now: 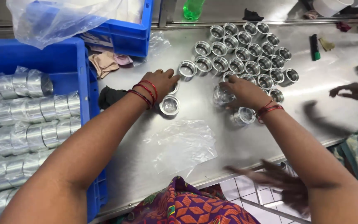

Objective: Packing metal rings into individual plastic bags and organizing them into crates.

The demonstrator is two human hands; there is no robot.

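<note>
Metal ring (pixel 222 95) under right hand (pixel 245 92)

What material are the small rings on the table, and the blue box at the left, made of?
The rings look like machined metal, probably steel or aluminium: bright silver with sharp reflections. The blue box looks like moulded plastic: even colour, dull sheen.

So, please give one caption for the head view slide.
Two hands arranging metal rings on a steel table.
</note>
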